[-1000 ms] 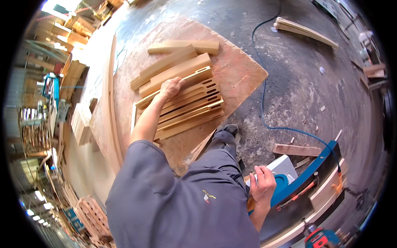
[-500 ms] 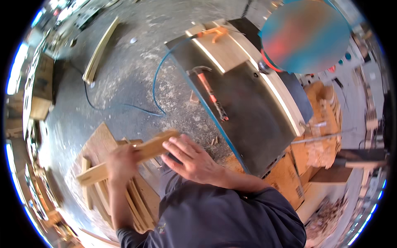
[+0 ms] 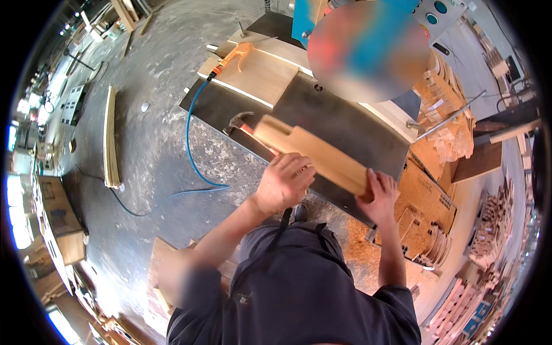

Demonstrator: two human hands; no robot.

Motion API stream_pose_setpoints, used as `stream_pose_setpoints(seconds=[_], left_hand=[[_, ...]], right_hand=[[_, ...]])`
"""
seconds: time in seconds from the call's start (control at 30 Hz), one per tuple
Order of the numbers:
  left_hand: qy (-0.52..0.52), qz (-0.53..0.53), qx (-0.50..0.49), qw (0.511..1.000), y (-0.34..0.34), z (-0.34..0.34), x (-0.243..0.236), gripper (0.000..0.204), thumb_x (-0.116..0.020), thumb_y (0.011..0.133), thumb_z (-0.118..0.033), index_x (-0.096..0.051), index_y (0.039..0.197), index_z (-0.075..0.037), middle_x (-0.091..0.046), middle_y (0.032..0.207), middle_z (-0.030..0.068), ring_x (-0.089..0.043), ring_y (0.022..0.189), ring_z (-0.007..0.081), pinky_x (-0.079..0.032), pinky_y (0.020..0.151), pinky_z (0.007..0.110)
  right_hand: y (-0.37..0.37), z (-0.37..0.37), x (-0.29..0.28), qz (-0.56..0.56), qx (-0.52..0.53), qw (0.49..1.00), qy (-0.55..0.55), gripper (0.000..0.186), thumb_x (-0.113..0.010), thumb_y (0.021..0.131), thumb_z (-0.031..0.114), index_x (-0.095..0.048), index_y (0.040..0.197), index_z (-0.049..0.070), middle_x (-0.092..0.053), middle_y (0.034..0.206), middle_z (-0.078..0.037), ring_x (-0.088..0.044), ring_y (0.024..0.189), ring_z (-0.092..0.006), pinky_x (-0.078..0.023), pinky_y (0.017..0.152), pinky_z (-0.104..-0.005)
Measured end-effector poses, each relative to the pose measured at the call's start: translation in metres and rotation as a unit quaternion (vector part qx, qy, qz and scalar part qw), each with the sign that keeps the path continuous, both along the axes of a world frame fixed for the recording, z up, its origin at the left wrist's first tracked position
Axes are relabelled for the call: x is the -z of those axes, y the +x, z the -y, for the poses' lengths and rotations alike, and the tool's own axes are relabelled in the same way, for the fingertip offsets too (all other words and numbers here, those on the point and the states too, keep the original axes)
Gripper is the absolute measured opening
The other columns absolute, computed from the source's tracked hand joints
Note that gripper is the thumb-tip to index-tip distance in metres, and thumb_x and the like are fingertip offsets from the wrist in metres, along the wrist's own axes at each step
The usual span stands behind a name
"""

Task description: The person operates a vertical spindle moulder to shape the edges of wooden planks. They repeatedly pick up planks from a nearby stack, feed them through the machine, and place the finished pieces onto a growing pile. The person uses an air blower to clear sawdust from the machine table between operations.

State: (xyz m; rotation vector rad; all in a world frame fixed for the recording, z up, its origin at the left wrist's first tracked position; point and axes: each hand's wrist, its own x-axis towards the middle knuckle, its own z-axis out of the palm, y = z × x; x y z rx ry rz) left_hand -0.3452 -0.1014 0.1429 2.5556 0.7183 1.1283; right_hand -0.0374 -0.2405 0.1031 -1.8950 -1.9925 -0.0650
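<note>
A light-brown wooden board point(image 3: 319, 155) with a stepped end is held over a dark metal machine table point(image 3: 328, 109). My right hand point(image 3: 379, 195) grips its right end, thumb and fingers closed around it. My left hand point(image 3: 284, 181) has curled fingers at the board's near edge, toward its left half. A claw hammer point(image 3: 238, 123) lies on the table, its red handle partly hidden behind the board and my left hand. An orange air gun point(image 3: 236, 54) with a blue hose point(image 3: 188, 132) rests on pale boards point(image 3: 256, 80) at the table's back left.
A teal machine point(image 3: 305, 23), partly blurred, stands over the table's back. A sawdust-covered lower section point(image 3: 425, 201) and wood stacks point(image 3: 486, 241) are at the right. Long strips point(image 3: 110, 138) lie on the concrete floor at the left. Some wood pieces point(image 3: 161, 253) are behind my left arm.
The view has turned toward the machine table. The board has been lifted from the pieces on the floor panel and now hangs over the table, held in both my hands.
</note>
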Motion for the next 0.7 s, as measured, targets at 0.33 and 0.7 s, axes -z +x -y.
stream_pose_setpoints(seconds=[0.33, 0.7], left_hand=[[-0.061, -0.076, -0.063, 0.993, -0.076, -0.165, 0.064, 0.053, -0.093, 0.068, -0.017, -0.075, 0.117, -0.007, -0.069, 0.127, 0.0062, -0.061, 0.123, 0.0322, -0.051, 0.103, 0.045], [-0.081, -0.162, -0.004, 0.983, -0.028, -0.233, 0.092, 0.062, -0.097, 0.062, -0.031, -0.077, 0.121, -0.023, -0.06, 0.143, 0.0039, -0.052, 0.138, 0.029, -0.043, 0.113, 0.052]], right_hand=[[0.003, -0.074, 0.029, 0.048, 0.065, 0.996, -0.035, 0.079, -0.093, 0.071, 0.028, -0.065, 0.144, 0.019, -0.054, 0.147, -0.017, -0.054, 0.133, -0.0399, -0.044, 0.114, -0.0579], [-0.018, -0.104, 0.054, 0.022, 0.109, 0.994, -0.002, 0.069, -0.088, 0.079, 0.03, -0.067, 0.144, 0.018, -0.053, 0.148, -0.017, -0.054, 0.134, -0.0421, -0.038, 0.12, -0.0637]])
